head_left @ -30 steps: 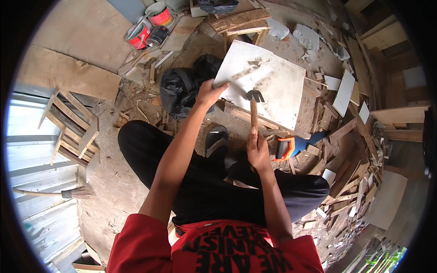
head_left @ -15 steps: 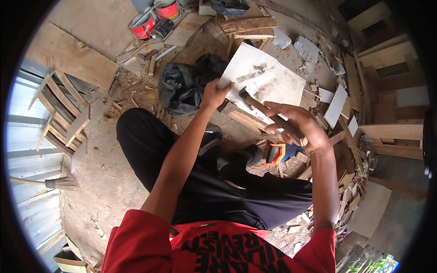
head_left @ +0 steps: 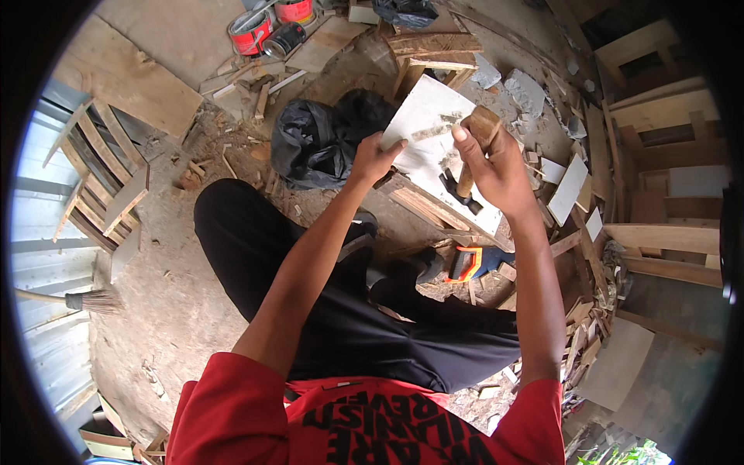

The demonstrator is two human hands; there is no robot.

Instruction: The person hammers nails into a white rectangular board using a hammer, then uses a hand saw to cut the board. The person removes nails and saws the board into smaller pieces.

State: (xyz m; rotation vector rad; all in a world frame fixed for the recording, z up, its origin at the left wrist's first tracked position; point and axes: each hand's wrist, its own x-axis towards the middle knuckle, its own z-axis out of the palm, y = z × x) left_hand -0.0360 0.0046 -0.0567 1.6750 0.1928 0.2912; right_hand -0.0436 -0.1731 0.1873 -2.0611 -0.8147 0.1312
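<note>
A white panel point(head_left: 418, 116) with dark smudges lies in front of me on a stack of wooden boards point(head_left: 418, 201). My left hand point(head_left: 376, 159) grips its near left edge, thumb on top and fingers mostly hidden by the edge. In my right hand point(head_left: 496, 167) is a hammer point(head_left: 465, 184), its wooden handle wrapped by my fingers. The hammer's dark head hangs low over the near right part of the panel; whether it touches the surface I cannot tell.
An orange-handled saw point(head_left: 466, 264) lies by my foot. Behind the panel sit a black plastic bag point(head_left: 306, 143), a wooden stool-like piece point(head_left: 434, 46) and concrete chunks point(head_left: 525, 93). Wood scraps litter the right side. Paint cans point(head_left: 249, 35) stand far left, a broom point(head_left: 93, 301) nearer.
My right hand has moved up and turned, so the hammer's handle now points upward and its head has swung down toward the panel's near right part. My left hand keeps its hold.
</note>
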